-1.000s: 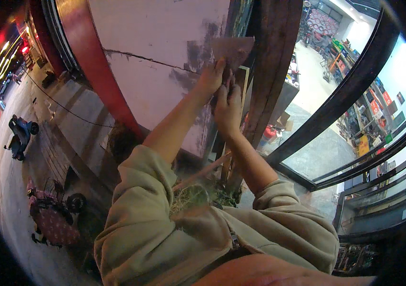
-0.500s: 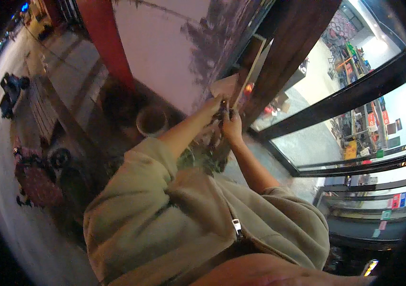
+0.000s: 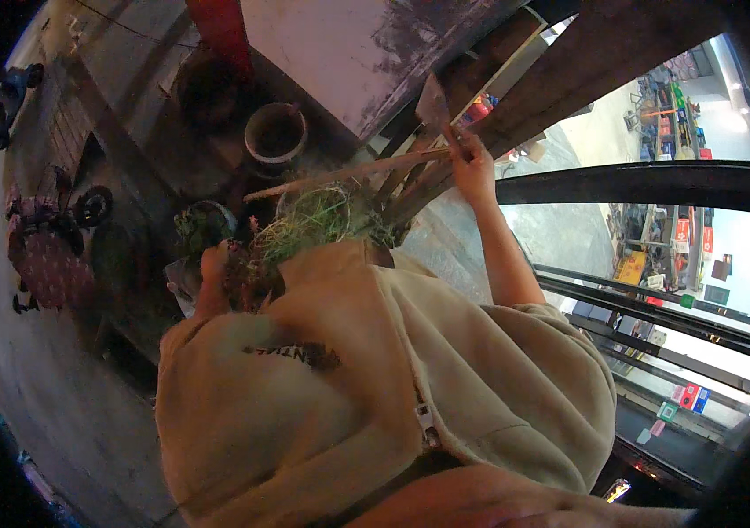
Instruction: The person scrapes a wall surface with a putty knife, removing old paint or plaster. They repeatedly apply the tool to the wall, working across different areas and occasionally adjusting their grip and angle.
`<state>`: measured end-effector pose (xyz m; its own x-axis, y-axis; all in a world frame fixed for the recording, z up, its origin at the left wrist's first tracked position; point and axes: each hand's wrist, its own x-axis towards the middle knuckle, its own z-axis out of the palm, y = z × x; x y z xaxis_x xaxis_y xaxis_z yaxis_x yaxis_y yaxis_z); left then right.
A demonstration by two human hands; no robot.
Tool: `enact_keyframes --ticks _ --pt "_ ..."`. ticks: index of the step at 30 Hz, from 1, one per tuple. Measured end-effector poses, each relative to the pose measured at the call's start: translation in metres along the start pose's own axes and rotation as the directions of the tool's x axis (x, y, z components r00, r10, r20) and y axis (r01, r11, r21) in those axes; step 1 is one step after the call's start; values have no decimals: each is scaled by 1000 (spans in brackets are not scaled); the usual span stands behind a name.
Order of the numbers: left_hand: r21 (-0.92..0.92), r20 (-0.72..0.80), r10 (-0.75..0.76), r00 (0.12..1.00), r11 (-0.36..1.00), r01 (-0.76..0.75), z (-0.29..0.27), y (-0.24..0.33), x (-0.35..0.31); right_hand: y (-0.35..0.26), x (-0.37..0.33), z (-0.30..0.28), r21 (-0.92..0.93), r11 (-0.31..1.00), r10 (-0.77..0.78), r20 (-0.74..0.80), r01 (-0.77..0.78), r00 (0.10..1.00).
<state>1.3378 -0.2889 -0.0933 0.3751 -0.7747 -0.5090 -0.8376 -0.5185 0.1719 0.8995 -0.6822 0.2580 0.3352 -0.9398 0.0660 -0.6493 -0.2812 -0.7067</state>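
My right hand (image 3: pixel 473 167) is closed around one end of a long, thin wooden stick (image 3: pixel 348 172). The stick slants leftward above a clump of green grass (image 3: pixel 313 216). A flat, pale, blade-like piece (image 3: pixel 433 104) shows just beyond that hand; whether it is joined to the stick I cannot tell. My left hand (image 3: pixel 214 261) is low on the left, beside a leafy potted plant (image 3: pixel 194 227) and some reddish stems (image 3: pixel 243 260). Its fingers are dim and partly lost among the leaves, so their grip does not show.
A round pot (image 3: pixel 275 136) stands beyond the grass, with a darker pot (image 3: pixel 208 88) behind it. Ahead is a large pale panel (image 3: pixel 322 53) with a red edge. A thick wooden beam (image 3: pixel 559 79) and glass doors with black frames (image 3: pixel 630 185) lie to the right. Parked two-wheelers (image 3: pixel 49 238) stand left.
My hands were together near the beam and are now apart. The left has dropped back to the plants on the left; the right has moved slightly right and forward, with the stick now plainly visible.
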Motion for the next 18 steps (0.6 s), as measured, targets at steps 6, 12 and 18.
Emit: enact_keyframes --ticks 6,12,18 --pt "-337 -30 -282 959 906 256 73 -16 -71 -3 30 11 3 997 -77 -194 79 978" --pt "-682 185 -408 894 602 416 45 44 -91 -7 26 33 -5 983 -176 -335 185 926" --pt "-850 224 -443 868 347 397 21 9 -106 -33 59 61 74 949 -259 -373 307 891"
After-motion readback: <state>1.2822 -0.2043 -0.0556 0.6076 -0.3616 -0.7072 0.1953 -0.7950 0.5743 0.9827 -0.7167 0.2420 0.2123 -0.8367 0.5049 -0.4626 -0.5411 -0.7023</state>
